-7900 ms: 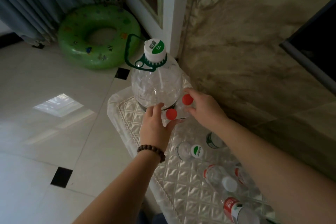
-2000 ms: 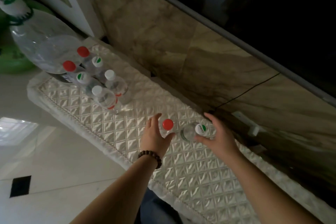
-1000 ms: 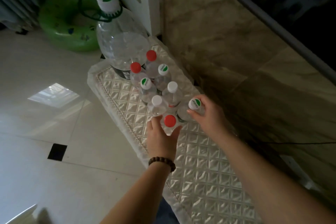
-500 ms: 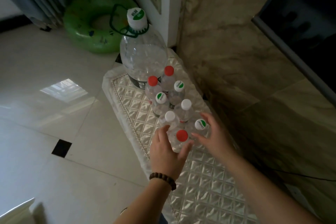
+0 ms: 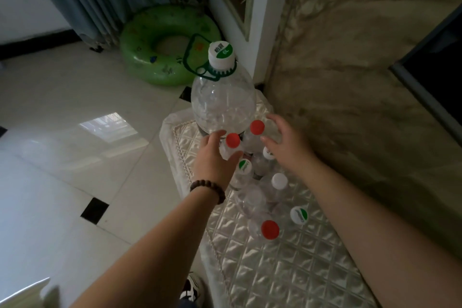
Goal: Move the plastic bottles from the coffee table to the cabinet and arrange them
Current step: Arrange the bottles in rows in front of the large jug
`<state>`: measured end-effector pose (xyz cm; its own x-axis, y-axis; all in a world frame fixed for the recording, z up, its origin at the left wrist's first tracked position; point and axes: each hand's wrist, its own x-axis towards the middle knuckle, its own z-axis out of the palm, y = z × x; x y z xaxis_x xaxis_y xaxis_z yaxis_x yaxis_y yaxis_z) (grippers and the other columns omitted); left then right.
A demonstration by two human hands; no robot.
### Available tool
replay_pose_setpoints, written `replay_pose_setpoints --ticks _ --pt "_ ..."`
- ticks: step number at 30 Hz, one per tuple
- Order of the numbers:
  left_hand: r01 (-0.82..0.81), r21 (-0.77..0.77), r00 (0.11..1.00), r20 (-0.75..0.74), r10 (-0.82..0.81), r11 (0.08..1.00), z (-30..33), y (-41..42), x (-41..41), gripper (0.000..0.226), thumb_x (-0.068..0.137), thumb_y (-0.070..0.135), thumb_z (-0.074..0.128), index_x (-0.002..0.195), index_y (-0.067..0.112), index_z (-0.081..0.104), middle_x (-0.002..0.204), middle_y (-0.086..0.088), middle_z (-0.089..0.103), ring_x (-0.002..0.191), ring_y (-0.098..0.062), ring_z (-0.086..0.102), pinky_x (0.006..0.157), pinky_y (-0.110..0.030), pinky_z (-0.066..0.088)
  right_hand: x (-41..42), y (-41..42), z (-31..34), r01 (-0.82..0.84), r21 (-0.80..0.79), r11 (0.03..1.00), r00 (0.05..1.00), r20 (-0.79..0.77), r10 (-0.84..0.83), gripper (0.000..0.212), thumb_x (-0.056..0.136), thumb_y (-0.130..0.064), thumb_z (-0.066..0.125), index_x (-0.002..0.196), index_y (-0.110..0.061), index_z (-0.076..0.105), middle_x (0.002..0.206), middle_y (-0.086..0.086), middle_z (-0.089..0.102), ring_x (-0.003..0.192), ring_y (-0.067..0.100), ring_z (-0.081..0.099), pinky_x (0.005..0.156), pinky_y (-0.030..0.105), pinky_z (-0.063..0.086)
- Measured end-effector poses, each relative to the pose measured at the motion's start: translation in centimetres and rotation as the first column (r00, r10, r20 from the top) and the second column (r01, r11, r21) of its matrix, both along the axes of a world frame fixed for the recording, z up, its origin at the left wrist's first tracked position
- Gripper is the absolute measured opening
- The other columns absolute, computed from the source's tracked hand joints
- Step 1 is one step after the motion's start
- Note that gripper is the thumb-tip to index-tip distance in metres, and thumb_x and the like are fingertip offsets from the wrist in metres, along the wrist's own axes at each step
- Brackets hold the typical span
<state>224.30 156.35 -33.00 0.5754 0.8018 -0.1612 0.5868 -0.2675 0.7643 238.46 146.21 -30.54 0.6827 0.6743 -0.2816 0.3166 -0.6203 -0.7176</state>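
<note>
One big jug (image 5: 223, 105) and seven small bottles stand upright, caps up, on the quilted worktop (image 5: 287, 270), the small ones in two rows running from the jug toward the viewer. Caps: three red, three green-and-white, one white; the seventh's is hidden. Left hand (image 5: 212, 160) curls round the red-capped bottle (image 5: 231, 146) beside the jug. Right hand (image 5: 287, 142), fingers spread, flanks the next red-capped bottle (image 5: 255, 135); contact unclear.

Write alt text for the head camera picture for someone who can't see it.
A person's left hand grips a red-capped bottle and the right hand reaches open beside another, in a double row of small plastic bottles behind a large jug on a quilted cabinet top. A green swim ring lies on the floor beyond.
</note>
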Motion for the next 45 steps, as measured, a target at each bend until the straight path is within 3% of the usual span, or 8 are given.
replay_pose_setpoints --ticks 11,18,23,28,32,37,42,45 --pt "0.025 0.086 0.999 -0.027 -0.022 0.996 -1.0 1.6 1.3 0.022 0.081 0.032 0.068 0.102 0.027 0.062 0.099 0.005 0.065 0.091 -0.014 0.059 0.071 -0.025 0.042 0.8 2.9 -1.3 -0.086 -0.091 0.992 0.996 0.018 0.088 0.040 0.092 -0.023 0.057 0.131 -0.028 0.048 0.127 0.005 0.058 0.116 0.024 0.053 0.093 0.035 0.045" --pt "0.025 0.068 1.000 0.012 -0.026 0.997 -1.3 1.9 0.7 0.025 0.083 0.031 0.068 0.106 0.025 0.062 0.102 0.004 0.066 0.092 -0.015 0.060 0.072 -0.024 0.042 0.2 2.5 -1.4 -0.099 -0.070 0.993 0.995 -0.016 0.098 0.040 0.092 -0.025 0.059 0.130 -0.030 0.049 0.128 0.002 0.058 0.118 0.021 0.053 0.091 0.031 0.044" --pt "0.014 0.042 1.000 0.015 -0.014 0.999 -1.0 1.6 -0.4 0.054 0.080 0.039 0.071 0.128 0.025 0.051 0.122 0.002 0.059 0.108 -0.016 0.056 0.085 -0.026 0.044 0.3 1.9 -0.7 -0.056 -0.050 0.997 0.998 -0.046 0.053 0.058 0.088 -0.035 0.063 0.140 -0.032 0.038 0.142 0.000 0.047 0.129 0.022 0.045 0.104 0.041 0.042" --pt "-0.004 0.110 0.986 0.169 -0.014 0.994 -0.2 -0.6 -2.7 0.036 0.078 0.046 0.066 0.107 0.024 0.061 0.104 0.007 0.061 0.090 -0.008 0.058 0.079 -0.029 0.053 0.1 -0.8 -0.5 0.005 -0.041 0.999 0.999 -0.040 -0.007 0.062 0.081 -0.039 0.070 0.136 -0.026 0.043 0.140 0.004 0.048 0.128 0.023 0.046 0.102 0.044 0.043" --pt "0.150 0.060 0.987 0.044 -0.152 0.987 -0.7 -2.4 -2.7 0.042 0.077 0.044 0.071 0.115 0.029 0.060 0.112 0.010 0.059 0.096 -0.007 0.057 0.082 -0.024 0.049 -0.7 -2.1 -1.0 -0.062 -0.174 0.983 0.997 -0.058 0.053 0.058 0.079 -0.036 0.072 0.131 -0.031 0.047 0.129 0.000 0.055 0.118 0.021 0.053 0.096 0.045 0.047" --pt "0.144 0.053 0.989 0.012 -0.144 0.988 -1.2 -2.4 -1.9 0.033 0.080 0.034 0.072 0.111 0.027 0.065 0.108 0.006 0.063 0.094 -0.013 0.059 0.079 -0.026 0.048 -1.3 -2.1 -1.4 -0.057 -0.171 0.984 0.998 -0.043 0.050 0.033 0.083 -0.035 0.068 0.113 -0.032 0.054 0.105 -0.005 0.062 0.101 0.017 0.059 0.086 0.045 0.053" --pt "0.125 0.054 0.992 0.017 -0.126 0.991 -1.6 -2.3 -2.5 0.034 0.080 0.031 0.072 0.113 0.026 0.064 0.108 0.005 0.065 0.094 -0.013 0.060 0.079 -0.026 0.049 -2.0 -2.1 -1.5 -0.076 -0.138 0.987 0.997 -0.027 0.073 0.034 0.084 -0.029 0.069 0.115 -0.024 0.056 0.110 0.001 0.064 0.101 0.017 0.059 0.084 0.035 0.051" --pt "0.135 0.030 0.991 0.013 -0.136 0.990 -1.5 -2.5 -2.7 0.043 0.079 0.034 0.072 0.119 0.027 0.059 0.114 0.007 0.063 0.099 -0.012 0.059 0.082 -0.025 0.047 -1.8 -2.3 -1.2 -0.060 -0.132 0.990 0.995 -0.091 0.048 0.052 0.082 -0.032 0.070 0.130 -0.026 0.049 0.126 0.001 0.059 0.115 0.019 0.054 0.093 0.036 0.048"
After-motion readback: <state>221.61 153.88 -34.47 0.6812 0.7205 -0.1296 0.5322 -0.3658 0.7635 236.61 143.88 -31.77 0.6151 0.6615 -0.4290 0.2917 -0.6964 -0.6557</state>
